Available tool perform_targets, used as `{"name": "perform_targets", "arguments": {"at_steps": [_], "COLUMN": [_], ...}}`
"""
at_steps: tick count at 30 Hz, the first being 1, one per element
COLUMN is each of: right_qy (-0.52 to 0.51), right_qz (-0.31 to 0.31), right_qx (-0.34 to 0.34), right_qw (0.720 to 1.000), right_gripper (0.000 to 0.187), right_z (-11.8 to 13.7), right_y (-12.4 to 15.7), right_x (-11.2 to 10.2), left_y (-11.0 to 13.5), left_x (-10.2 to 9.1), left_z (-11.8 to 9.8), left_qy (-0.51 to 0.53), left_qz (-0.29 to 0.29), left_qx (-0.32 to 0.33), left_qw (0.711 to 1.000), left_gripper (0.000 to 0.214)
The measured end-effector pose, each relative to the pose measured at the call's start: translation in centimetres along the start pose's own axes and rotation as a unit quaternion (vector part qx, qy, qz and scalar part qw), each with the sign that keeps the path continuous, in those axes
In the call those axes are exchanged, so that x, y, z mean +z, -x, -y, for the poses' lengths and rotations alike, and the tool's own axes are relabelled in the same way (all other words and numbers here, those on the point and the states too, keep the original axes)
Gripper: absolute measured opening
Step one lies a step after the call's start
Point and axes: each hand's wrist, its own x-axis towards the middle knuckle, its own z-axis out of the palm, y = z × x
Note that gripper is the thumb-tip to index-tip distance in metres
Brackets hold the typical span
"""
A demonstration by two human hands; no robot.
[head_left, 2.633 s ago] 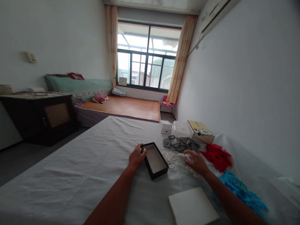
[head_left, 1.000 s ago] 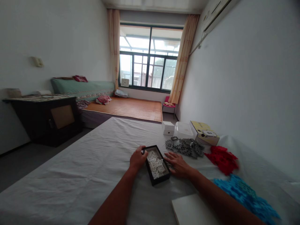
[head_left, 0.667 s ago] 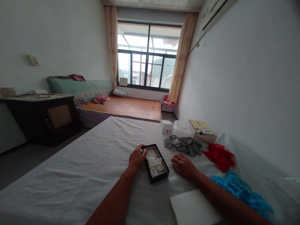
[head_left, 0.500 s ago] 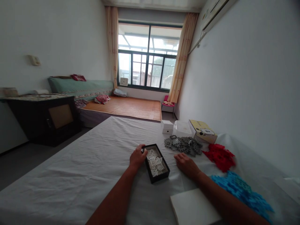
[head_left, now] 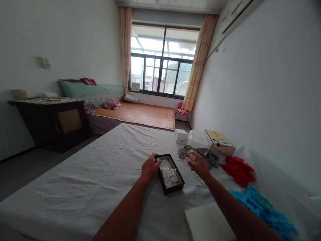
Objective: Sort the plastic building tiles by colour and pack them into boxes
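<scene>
Nearest the person, a flat white lid (head_left: 209,222) lies on the cloth-covered desk (head_left: 100,177), with a heap of blue pieces (head_left: 263,209) to its right. Beyond these, both forearms reach forward to a black box (head_left: 174,189). The left hand (head_left: 149,167) holds as it did a second ago, its grip closed on the box's far left rim. The box stands on the cloth between the two hands, and the white pieces (head_left: 168,172) that filled it a moment earlier lie in it unchanged.

The change is on the right. The right hand (head_left: 200,165), half a second ago flat on the cloth beside the box, is now raised and moved farther out. Its fingertips are pinched on a white piece (head_left: 192,157) at the near edge of the grey pieces (head_left: 210,158). A few stray white pieces (head_left: 195,174) lie on the cloth under the wrist, so some of the white set is outside the box.

Farther right lies a red heap (head_left: 239,170). Behind it stand a small white box (head_left: 181,136), a clear tub (head_left: 198,138) and a yellow carton (head_left: 220,142), then a bed (head_left: 135,115) and the window (head_left: 163,72).
</scene>
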Motion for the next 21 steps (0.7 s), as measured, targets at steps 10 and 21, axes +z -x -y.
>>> {"name": "perform_targets", "arguments": {"at_steps": [10, 21], "right_qy": [0.082, 0.216], "right_qz": [0.093, 0.234], "right_qx": [-0.234, -0.143], "right_qw": [0.964, 0.937], "right_gripper": [0.033, 0.045], "right_z": [6.9, -7.9], "right_y": [2.7, 3.4], "right_x": [4.0, -3.8], "left_y": [0.1, 0.0], "left_x": [0.2, -0.1], "left_z": [0.5, 0.0], "left_qy": [0.001, -0.001], "left_qz": [-0.003, 0.013], "left_qx": [0.013, 0.000], "left_qw": [1.000, 1.000], "left_gripper": [0.031, 0.030]}}
